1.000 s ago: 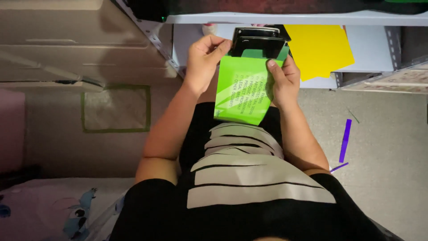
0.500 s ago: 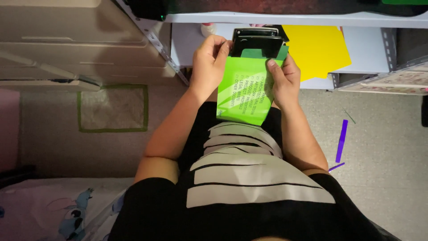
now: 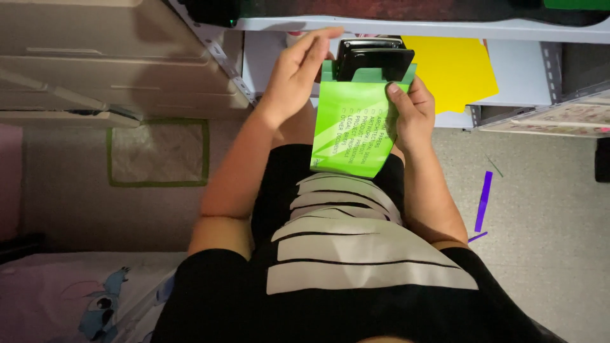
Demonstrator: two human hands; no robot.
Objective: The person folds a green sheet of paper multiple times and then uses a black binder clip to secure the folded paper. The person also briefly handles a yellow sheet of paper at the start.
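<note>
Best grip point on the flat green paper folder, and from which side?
Pinch the green paper folder at its free right long edge, coming from the right, as the right hand does, thumb on the face. It is thin and flat; the black clip occupies the top edge, where the left hand works.

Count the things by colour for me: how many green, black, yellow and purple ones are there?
Green: 1, the envelope held by the right hand
Black: 1, the clip at its top, by the left hand
Yellow: 1, the sheet
Purple: 1, the tape strip
Total: 4
</note>
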